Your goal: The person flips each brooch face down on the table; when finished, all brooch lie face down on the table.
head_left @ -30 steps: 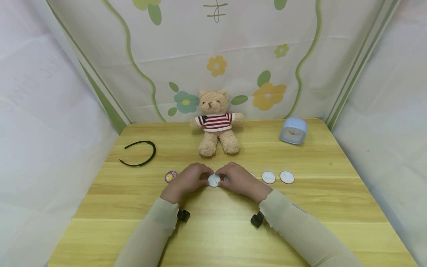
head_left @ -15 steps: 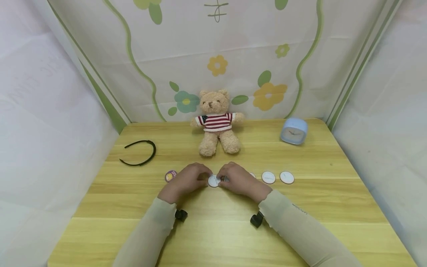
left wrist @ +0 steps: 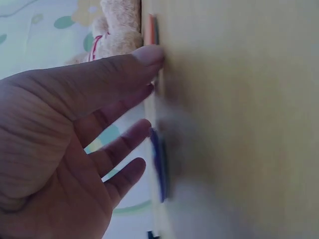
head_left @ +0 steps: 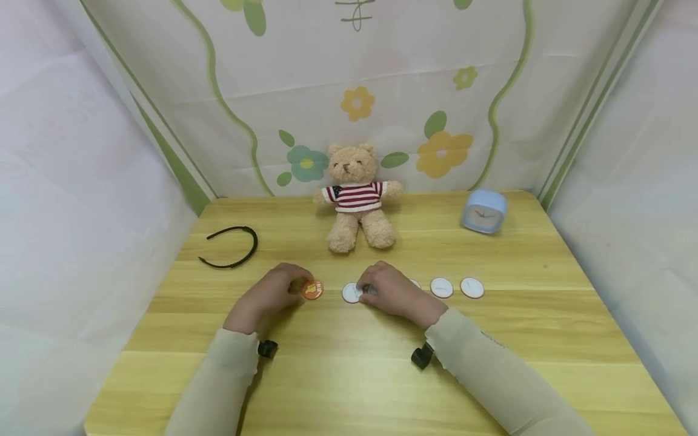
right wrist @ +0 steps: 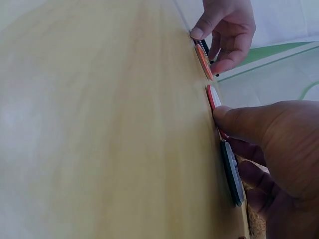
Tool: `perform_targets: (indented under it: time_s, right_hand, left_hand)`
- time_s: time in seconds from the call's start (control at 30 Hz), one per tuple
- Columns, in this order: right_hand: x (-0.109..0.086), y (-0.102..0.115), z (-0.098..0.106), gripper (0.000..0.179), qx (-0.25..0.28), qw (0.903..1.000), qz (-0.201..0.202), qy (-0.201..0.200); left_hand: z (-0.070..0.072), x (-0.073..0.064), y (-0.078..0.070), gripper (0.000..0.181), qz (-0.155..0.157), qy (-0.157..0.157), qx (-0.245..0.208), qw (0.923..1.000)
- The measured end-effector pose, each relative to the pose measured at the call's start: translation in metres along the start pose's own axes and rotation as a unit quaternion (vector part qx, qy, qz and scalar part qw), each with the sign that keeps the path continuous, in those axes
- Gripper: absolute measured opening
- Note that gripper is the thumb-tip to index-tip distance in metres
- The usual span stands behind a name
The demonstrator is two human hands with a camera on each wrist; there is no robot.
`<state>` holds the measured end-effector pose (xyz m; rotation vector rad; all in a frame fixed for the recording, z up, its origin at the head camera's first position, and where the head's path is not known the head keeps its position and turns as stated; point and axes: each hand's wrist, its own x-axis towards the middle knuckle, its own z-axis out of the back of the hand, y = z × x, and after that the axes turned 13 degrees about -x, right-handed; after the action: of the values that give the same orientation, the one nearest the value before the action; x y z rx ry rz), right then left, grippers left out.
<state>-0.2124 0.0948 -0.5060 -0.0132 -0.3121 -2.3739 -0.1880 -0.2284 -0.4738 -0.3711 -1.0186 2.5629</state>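
Observation:
In the head view my right hand [head_left: 400, 293] pinches the edge of a face-down white round badge [head_left: 351, 292] lying on the table. Its red rim shows in the right wrist view, under the thumb [right wrist: 224, 115]. A dark-rimmed badge [right wrist: 232, 174] lies below that hand's fingers, mostly hidden in the head view. To the left, my left hand [head_left: 272, 295] has its fingertips right at the left edge of a face-up orange badge [head_left: 312, 289], fingers loosely bent and apart. A purple-blue badge [left wrist: 158, 164] lies near its lower fingers in the left wrist view; the hand hides it from the head.
Face-down white badges [head_left: 442, 287] continue the row to the right. Behind it a teddy bear [head_left: 357, 200] in a striped shirt sits against the printed cloth. A black headband [head_left: 231, 248] lies back left; a blue clock [head_left: 484, 212] stands back right on the wooden table [head_left: 338, 375].
My left hand has moved left off the white badge, uncovering the orange badge and covering the purple one. My right hand stays at the white badge.

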Motion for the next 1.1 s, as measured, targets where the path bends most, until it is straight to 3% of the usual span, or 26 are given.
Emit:
perform_targets:
  time_s: [0.17, 0.3, 0.57, 0.9, 1.1]
  right_hand:
    - [-0.001, 0.0, 0.0, 0.022, 0.016, 0.9999, -0.004, -0.003]
    - [0.002, 0.005, -0.001, 0.027, 0.018, 0.9998, -0.008, -0.009]
    - [0.022, 0.026, -0.007, 0.036, 0.015, 0.9998, 0.002, -0.01]
    - [0.044, 0.052, -0.014, 0.018, -0.037, 0.9987, 0.022, -0.028]
    - [0.046, 0.056, -0.017, 0.02, -0.056, 0.998, 0.014, -0.024]
  left_hand:
    - [-0.004, 0.006, 0.004, 0.028, -0.004, -0.004, -0.028, 0.9996]
    - [-0.007, 0.011, 0.002, 0.023, -0.023, 0.007, -0.026, 0.9994]
    - [-0.013, 0.017, -0.002, 0.02, -0.035, 0.009, -0.022, 0.9991]
    - [-0.012, 0.016, -0.004, 0.022, -0.038, 0.012, -0.01, 0.9992]
    - [-0.011, 0.016, -0.001, 0.022, -0.04, 0.018, -0.004, 0.999]
